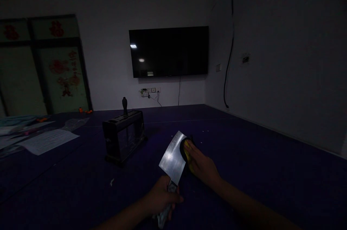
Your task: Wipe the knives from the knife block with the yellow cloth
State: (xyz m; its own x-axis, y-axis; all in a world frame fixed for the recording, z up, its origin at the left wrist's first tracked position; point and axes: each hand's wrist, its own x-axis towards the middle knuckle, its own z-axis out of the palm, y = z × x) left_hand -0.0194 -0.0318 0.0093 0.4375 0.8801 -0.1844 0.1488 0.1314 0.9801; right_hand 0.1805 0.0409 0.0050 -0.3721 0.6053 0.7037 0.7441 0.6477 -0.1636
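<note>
My left hand (162, 196) is closed around the handle of a broad steel cleaver (173, 158), whose blade points up and away from me over the dark blue table (244, 157). My right hand (200, 165) presses a yellow and black sponge (185, 147) against the right side of the blade, fingers curled over it.
A dark knife block (123, 136) with one black handle (124, 105) sticking up stands to the left of the cleaver. Papers and plastic sheets (46, 139) lie at the far left. A wall television (169, 51) hangs behind, and the room is dim.
</note>
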